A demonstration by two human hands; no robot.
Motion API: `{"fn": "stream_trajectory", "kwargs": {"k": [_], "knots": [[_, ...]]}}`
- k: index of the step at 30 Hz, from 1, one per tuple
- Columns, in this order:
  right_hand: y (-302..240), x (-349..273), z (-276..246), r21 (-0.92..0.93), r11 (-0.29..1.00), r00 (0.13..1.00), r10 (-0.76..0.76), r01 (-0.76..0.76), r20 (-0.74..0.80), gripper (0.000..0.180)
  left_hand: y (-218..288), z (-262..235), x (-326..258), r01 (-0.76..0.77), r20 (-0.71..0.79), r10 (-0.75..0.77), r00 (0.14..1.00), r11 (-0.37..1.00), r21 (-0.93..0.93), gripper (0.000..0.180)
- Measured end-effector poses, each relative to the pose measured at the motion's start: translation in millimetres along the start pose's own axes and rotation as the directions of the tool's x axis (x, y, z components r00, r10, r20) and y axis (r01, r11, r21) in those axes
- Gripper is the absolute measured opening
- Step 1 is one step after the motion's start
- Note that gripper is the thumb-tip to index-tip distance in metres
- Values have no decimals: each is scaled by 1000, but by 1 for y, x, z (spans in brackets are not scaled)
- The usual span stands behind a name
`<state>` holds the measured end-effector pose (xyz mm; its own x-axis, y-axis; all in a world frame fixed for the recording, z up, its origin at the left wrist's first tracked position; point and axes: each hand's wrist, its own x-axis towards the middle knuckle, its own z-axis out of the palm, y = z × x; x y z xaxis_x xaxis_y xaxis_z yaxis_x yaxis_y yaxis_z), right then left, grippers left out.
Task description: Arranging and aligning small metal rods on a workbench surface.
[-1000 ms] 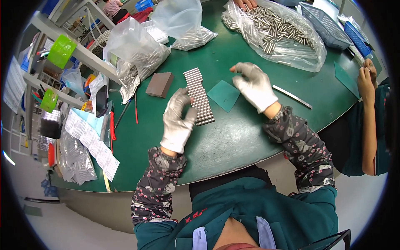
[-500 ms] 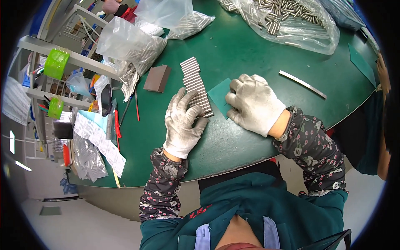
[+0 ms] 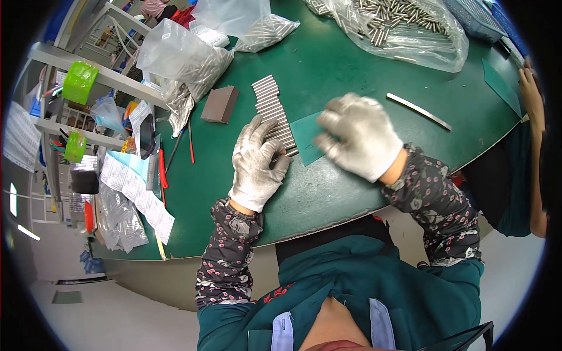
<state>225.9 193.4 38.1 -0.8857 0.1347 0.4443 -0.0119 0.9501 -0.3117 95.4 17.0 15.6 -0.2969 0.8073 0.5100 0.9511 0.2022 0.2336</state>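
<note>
A row of short metal pins (image 3: 273, 105) lies side by side on the green table. My left hand (image 3: 253, 172), in a whitish work glove, rests at the row's near left side. Its fingertips touch the pins, and thumb and forefinger are apart. To the right of the row is a flat green sheet (image 3: 307, 138). My right hand (image 3: 362, 140), gloved too, is over the sheet's right end with bent fingers. Motion smears those fingers, and whether they hold anything cannot be made out.
A brown block (image 3: 220, 105) sits left of the pins. A thin metal strip (image 3: 419, 112) lies at right. Bags of pins (image 3: 404, 26) stand at the back. Red-handled tools (image 3: 162, 169) and papers (image 3: 137, 196) are at left. Another person's hand (image 3: 531, 96) shows at the right edge.
My right hand has shifted slightly and its fingers have blurred, baring more of the green sheet. My left hand stays at the pins. The whole view has shifted a little.
</note>
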Motion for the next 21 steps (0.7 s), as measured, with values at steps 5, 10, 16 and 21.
{"fn": "stream_trajectory", "kwargs": {"k": [5, 10, 16, 21], "knots": [[46, -23, -29, -253, 925, 938, 212, -283, -274, 10, -3, -2, -1, -30, -13, 30, 999, 999, 14, 25], [69, -46, -43, -374, 797, 876, 471, -473, -104, 11, 0, 2, 4, -58, -102, 54, 993, 998, -38, 27], [75, -54, -45, -363, 847, 921, 354, -389, -161, 12, 10, -1, 2, -111, -107, 112, 988, 994, 14, 32], [55, -37, -34, 852, 331, 812, 559, -406, 170, 13, 10, 0, -5, -76, -101, 78, 992, 997, 28, 31]]}}
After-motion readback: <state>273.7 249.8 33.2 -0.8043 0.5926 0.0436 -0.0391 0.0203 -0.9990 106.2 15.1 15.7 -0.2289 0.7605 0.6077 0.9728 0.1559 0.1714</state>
